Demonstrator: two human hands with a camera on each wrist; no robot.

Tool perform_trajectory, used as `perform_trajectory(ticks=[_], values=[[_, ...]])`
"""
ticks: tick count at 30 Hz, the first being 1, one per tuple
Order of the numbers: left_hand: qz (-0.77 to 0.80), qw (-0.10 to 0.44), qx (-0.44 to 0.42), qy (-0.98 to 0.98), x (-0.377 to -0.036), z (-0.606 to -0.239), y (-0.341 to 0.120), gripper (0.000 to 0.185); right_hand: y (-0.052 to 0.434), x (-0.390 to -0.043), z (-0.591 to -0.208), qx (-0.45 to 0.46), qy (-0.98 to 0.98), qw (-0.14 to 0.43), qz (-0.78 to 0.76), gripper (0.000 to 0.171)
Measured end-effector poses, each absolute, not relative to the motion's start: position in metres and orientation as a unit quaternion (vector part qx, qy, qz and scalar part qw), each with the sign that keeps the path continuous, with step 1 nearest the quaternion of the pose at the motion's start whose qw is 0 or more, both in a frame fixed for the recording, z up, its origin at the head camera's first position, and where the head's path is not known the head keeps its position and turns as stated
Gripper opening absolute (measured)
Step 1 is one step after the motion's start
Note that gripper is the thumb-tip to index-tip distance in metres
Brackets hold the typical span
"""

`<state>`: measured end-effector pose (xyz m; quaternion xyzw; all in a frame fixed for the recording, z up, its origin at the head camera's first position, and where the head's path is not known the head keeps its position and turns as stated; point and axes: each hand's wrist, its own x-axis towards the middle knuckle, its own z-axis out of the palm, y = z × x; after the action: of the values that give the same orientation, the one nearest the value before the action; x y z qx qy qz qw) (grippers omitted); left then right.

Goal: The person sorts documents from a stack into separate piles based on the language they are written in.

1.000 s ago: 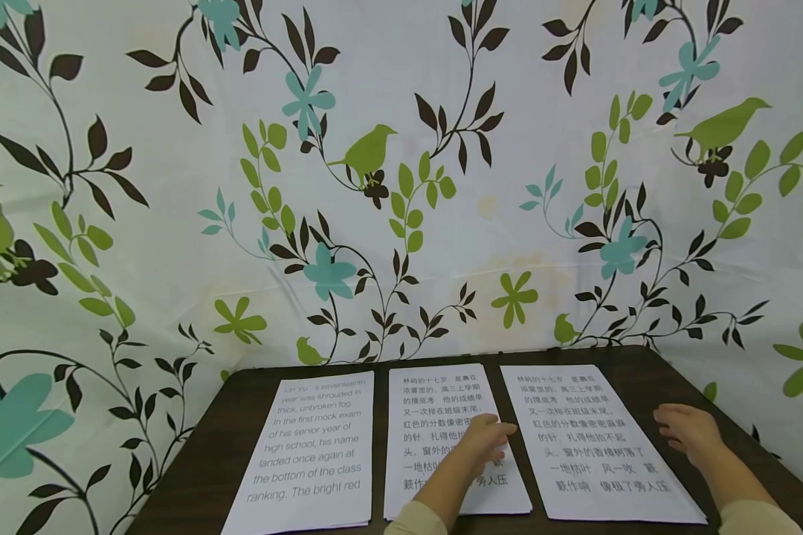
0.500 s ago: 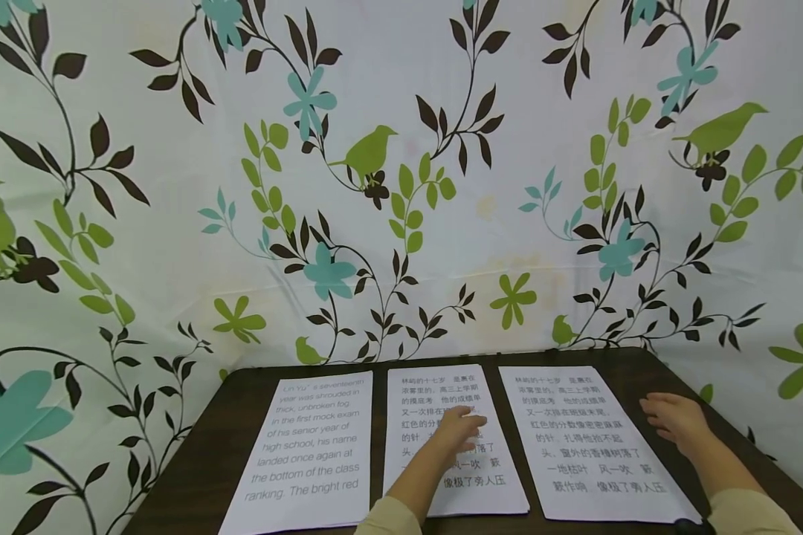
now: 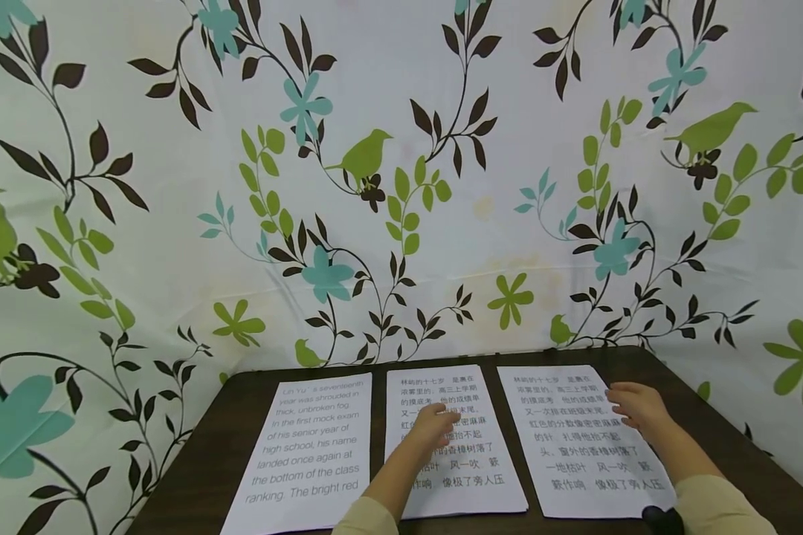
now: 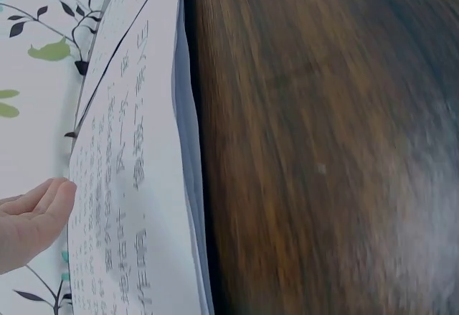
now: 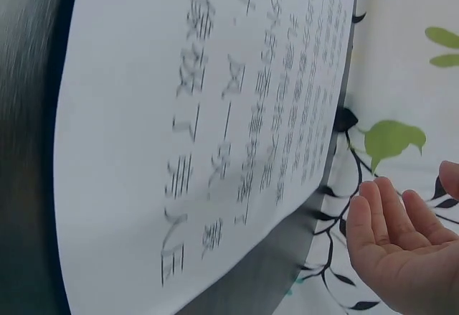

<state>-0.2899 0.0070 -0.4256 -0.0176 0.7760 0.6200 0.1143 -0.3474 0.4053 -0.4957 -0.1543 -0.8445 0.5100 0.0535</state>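
Three stacks of printed paper lie side by side on a dark wooden table. English text covers the left stack (image 3: 308, 453); the middle stack (image 3: 468, 483) and the right stack (image 3: 562, 438) bear Chinese characters. My left hand (image 3: 430, 429) is over the middle stack, hiding part of its lines, with fingers extended and nothing held. At the right stack's upper right edge is my right hand (image 3: 639, 407), its fingers loosely bent and holding nothing. In the right wrist view its palm and fingers (image 5: 398, 218) show relaxed.
The dark table (image 4: 323, 150) shows wood grain in front of the stacks. Behind it hangs a white cloth (image 3: 401, 312) printed with leaves, birds and flowers. A small black object (image 3: 662, 519) sits by my right sleeve at the bottom.
My left hand has moved left across the middle stack. My right hand has moved left from beside the right stack to its edge. The stacks have stayed in place.
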Motion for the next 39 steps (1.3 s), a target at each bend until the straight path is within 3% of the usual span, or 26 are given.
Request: perform_trajectory(ticks=[9,19,32,39], values=[[0.634,0.089,-0.026,0.768,-0.296,-0.435,-0.015,0.059,0.353,-0.336,-0.478,-0.121,-0.832,0.030,0.540,0.075],[0.634,0.073,-0.044,0.769,-0.293,-0.434,-0.042,0.055,0.284,-0.296,-0.426,-0.107,-0.811,-0.004,0.575,0.056],[0.616,0.020,-0.066,0.785,-0.296,-0.443,-0.072,0.052,0.240,-0.300,-0.434,-0.106,-0.795,-0.024,0.596,0.045],[0.628,0.033,-0.087,0.773,-0.297,-0.445,-0.083,0.053,0.220,-0.302,-0.442,-0.094,-0.794,-0.034,0.599,0.045]])
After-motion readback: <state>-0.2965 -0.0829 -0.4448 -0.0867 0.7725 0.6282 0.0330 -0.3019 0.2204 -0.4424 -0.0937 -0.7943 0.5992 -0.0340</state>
